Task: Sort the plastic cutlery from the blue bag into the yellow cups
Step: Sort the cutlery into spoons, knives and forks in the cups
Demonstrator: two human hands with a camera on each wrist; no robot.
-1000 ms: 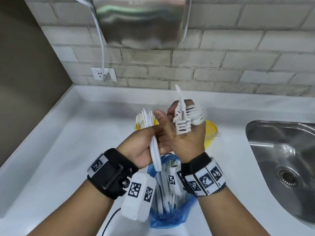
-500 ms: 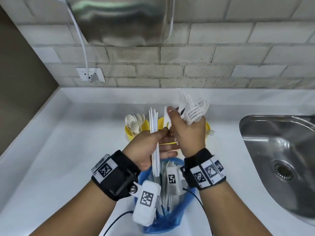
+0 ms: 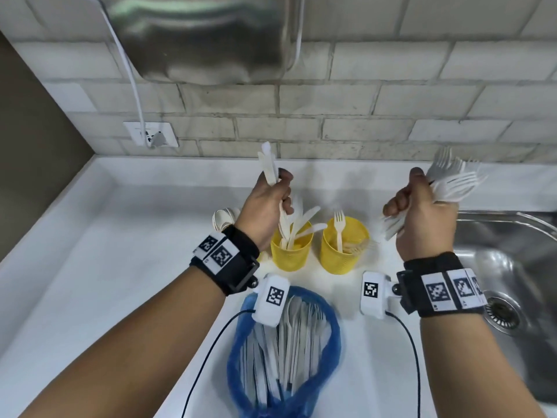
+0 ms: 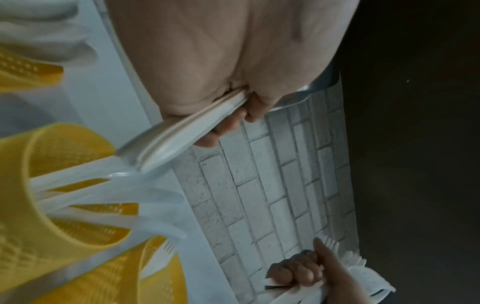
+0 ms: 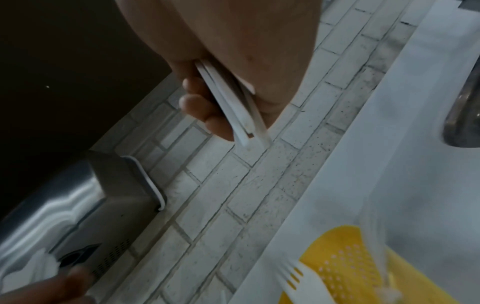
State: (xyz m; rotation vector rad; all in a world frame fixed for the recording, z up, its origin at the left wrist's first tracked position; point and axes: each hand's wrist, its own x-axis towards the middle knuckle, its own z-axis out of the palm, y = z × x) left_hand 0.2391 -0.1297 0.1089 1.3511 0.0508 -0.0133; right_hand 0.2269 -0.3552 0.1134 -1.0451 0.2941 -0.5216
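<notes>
My left hand grips a bundle of white plastic knives upright, just above the middle yellow cup, which holds several knives. The same bundle shows in the left wrist view. My right hand grips a fan of white forks, held up to the right of the right yellow cup, which holds forks. Their handles run through the fist. A third yellow cup with spoons is mostly hidden behind my left wrist. The blue bag lies near me with several pieces inside.
A steel sink lies at the right of the white counter. A steel wall unit hangs on the brick wall, its cord running to a wall socket. Wrist camera cables trail over the counter.
My hands were together over the bag; they have now parted. The left went up-left with the knives above the middle cup, the right went right with the forks. The view shifted too.
</notes>
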